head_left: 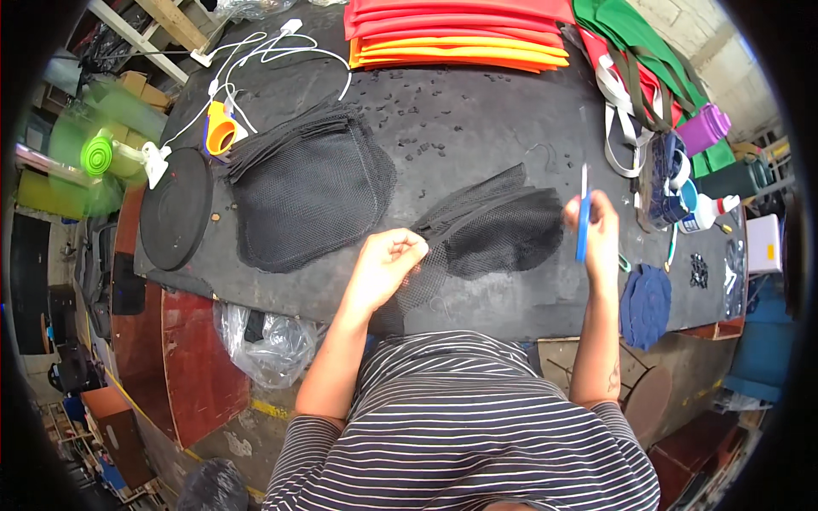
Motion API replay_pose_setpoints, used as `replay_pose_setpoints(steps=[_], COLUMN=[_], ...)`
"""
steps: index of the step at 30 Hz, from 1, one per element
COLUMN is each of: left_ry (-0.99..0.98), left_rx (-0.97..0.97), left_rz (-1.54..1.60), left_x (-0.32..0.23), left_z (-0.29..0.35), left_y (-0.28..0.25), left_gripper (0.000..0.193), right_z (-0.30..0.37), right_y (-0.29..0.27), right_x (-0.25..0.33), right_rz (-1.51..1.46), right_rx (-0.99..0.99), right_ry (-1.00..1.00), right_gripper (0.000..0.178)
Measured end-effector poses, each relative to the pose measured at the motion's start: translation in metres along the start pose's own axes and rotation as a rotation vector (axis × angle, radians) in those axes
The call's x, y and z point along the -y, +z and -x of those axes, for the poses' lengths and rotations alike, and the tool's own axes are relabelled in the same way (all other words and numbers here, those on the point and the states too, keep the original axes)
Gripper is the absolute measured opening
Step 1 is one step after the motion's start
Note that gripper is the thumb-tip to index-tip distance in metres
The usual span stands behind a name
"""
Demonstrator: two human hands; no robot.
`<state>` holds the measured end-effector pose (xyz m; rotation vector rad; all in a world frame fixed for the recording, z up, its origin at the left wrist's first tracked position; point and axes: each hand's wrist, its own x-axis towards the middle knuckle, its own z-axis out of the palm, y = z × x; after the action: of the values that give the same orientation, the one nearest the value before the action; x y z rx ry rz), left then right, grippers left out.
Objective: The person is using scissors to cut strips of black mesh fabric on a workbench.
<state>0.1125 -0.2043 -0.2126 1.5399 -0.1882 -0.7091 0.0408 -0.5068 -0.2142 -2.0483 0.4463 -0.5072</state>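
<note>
My left hand (pixel 385 266) is closed in a pinch at the edge of a black mesh piece (pixel 423 279), which hangs toward the table's front edge. Beside it, a stack of black mesh pieces (pixel 504 232) lies with its upper layers fanned. To the right of that stack, my right hand (pixel 601 228) is raised and closed around a slim blue-handled tool (pixel 584 226) with a narrow pale blade pointing away from me; its exact kind is unclear. Farther left rests a second pile of black mesh pieces (pixel 311 192), stitched along the edges.
Folded red and orange fabric (pixel 460 34) is piled at the back. Small black bits (pixel 417 149) are scattered before it. At left are a yellow tape roll holder (pixel 220 132), white cables (pixel 247 64), a black disc (pixel 176 209) and a spinning green fan (pixel 98 156). Navy cloth (pixel 646 305) hangs at right.
</note>
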Motion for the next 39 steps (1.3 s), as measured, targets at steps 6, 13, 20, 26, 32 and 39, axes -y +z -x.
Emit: replay_pose_setpoints(steps=[6, 13, 20, 26, 32, 39], left_ry=[0.062, 0.022, -0.029, -0.042, -0.082, -0.059], left_rx=[-0.141, -0.115, -0.075, -0.03, 0.005, 0.0], left_rz=[-0.054, 0.076, 0.157, 0.14, 0.202, 0.207], left_x=[0.001, -0.002, -0.009, -0.011, -0.009, -0.006], left_z=[-0.002, -0.001, 0.002, 0.004, 0.003, 0.001], left_y=[0.007, 0.007, 0.008, 0.002, -0.002, -0.003], left_gripper=[0.012, 0.013, 0.019, 0.017, 0.017, 0.017], right_z=[0.081, 0.102, 0.095, 0.097, 0.095, 0.095], right_y=[0.027, 0.032, 0.048, 0.055, 0.056, 0.058], right_x=[0.043, 0.045, 0.052, 0.047, 0.047, 0.044], right_rz=[-0.512, -0.608, -0.628, -0.633, -0.667, -0.705], right_rx=[0.831, 1.0, 0.955, 0.946, 0.952, 0.938], right_ry=[0.448, 0.629, 0.636, 0.613, 0.581, 0.633], right_gripper=[0.03, 0.031, 0.018, 0.019, 0.019, 0.02])
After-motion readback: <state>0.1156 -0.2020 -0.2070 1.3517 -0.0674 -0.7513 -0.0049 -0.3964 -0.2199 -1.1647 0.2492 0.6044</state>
